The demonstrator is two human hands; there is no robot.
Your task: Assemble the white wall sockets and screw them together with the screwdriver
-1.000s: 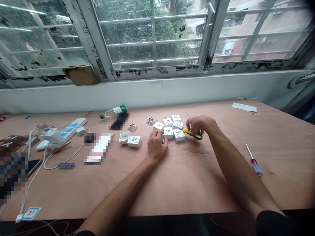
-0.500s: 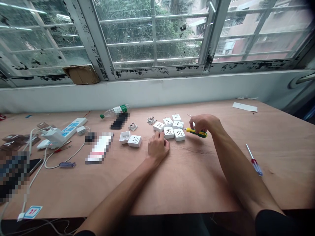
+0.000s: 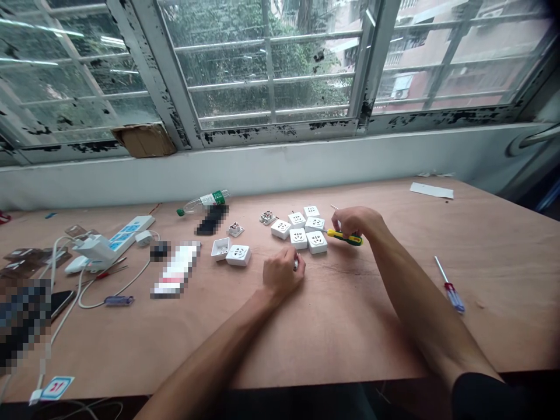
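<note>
My left hand (image 3: 282, 272) rests on the wooden table (image 3: 332, 315), fingers curled round a small white and metal socket part that barely shows at the fingertips. My right hand (image 3: 355, 222) is closed on a yellow and green screwdriver (image 3: 345, 237), lying almost flat beside a cluster of several white socket cubes (image 3: 301, 228). The screwdriver's tip points left toward the cubes. To the left of my left hand sit one more white socket cube (image 3: 238, 254) and an open white shell (image 3: 220, 248).
A red and blue screwdriver (image 3: 448, 287) lies at the right. A plastic bottle (image 3: 202, 202) lies on its side behind the cubes. A white power strip (image 3: 118, 236), cables and a phone crowd the left. Paper (image 3: 431, 190) lies far right, below the window sill.
My left hand has drawn back toward me, away from the socket cubes, with the small part in it. My right hand shifted slightly with the screwdriver.
</note>
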